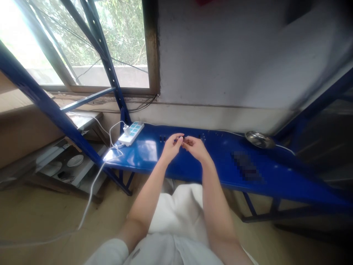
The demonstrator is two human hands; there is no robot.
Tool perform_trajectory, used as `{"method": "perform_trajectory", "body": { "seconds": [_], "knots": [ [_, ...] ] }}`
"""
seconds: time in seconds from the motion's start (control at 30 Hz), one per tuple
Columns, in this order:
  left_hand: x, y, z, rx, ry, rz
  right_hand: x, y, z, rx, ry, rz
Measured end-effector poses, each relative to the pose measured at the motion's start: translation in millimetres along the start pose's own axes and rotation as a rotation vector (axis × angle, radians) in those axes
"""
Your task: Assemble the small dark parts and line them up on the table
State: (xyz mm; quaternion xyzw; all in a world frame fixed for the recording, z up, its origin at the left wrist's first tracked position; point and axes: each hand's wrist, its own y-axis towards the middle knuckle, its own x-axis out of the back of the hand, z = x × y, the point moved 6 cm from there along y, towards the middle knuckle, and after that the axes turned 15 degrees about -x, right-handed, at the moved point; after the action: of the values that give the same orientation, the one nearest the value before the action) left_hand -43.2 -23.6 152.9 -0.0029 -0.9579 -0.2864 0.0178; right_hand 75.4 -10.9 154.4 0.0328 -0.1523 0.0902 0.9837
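Observation:
My left hand [172, 146] and my right hand [196, 148] meet above the middle of the blue table [179, 169], fingertips pinched close together. Between the fingertips shows a small dark piece [184, 138], mostly covered and too small to identify. Both hands appear closed on it. Just left of my left hand, small black pieces [160, 138] stand on the tabletop. To the right of my right hand lie several tiny clear pieces [203, 138], with another small black piece [199, 136] beside them.
A white power strip [131, 134] with a plugged-in charger [126, 129] sits at the table's left end, its cable trailing leftward. On the right are a shiny metal bowl [259, 140] and a blurred-out dark flat object [246, 166]. Blue rack posts [110, 70] rise by the window.

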Motion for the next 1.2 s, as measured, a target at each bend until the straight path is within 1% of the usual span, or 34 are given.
{"method": "perform_trajectory", "body": {
  "seconds": [0.1, 0.17, 0.23, 0.3, 0.33, 0.4, 0.53, 0.57, 0.63, 0.8, 0.93, 1.03, 1.2],
  "knots": [
    [-0.6, -1, 12, 0.054, -0.127, -0.033, 0, 7, 0, -0.003, -0.075, 0.008],
    [-0.5, -4, 25, 0.091, -0.239, -0.097, 2, 13, -3, -0.003, -0.117, -0.033],
    [2.6, -9, 44, 0.142, -0.315, -0.201, 9, 18, -10, -0.014, -0.128, -0.115],
    [8.7, -15, 67, 0.205, -0.323, -0.312, 21, 23, -24, -0.048, -0.116, -0.213],
    [11.2, -18, 78, 0.231, -0.314, -0.339, 28, 25, -32, -0.074, -0.109, -0.256],
    [15.1, -24, 96, 0.255, -0.277, -0.354, 44, 28, -51, -0.13, -0.083, -0.334],
    [14.3, -36, 120, 0.287, -0.198, -0.299, 79, 25, -90, -0.241, 0.008, -0.535],
    [12.8, -39, 123, 0.295, -0.175, -0.284, 86, 24, -97, -0.257, 0.008, -0.565],
    [9.3, -44, 126, 0.299, -0.126, -0.249, 92, 23, -110, -0.291, -0.019, -0.568],
    [2.4, -48, 122, 0.288, -0.036, -0.146, 85, 29, -132, -0.347, -0.116, -0.442],
    [1.8, -49, 121, 0.269, 0.011, -0.09, 80, 39, -142, -0.367, -0.236, -0.493],
    [1.3, -49, 122, 0.254, 0.034, -0.054, 74, 50, -149, -0.408, -0.335, -0.527],
    [0.3, -49, 124, 0.272, 0.049, -0.041, 67, 61, -151, -0.451, -0.477, -0.549]
  ]
}}
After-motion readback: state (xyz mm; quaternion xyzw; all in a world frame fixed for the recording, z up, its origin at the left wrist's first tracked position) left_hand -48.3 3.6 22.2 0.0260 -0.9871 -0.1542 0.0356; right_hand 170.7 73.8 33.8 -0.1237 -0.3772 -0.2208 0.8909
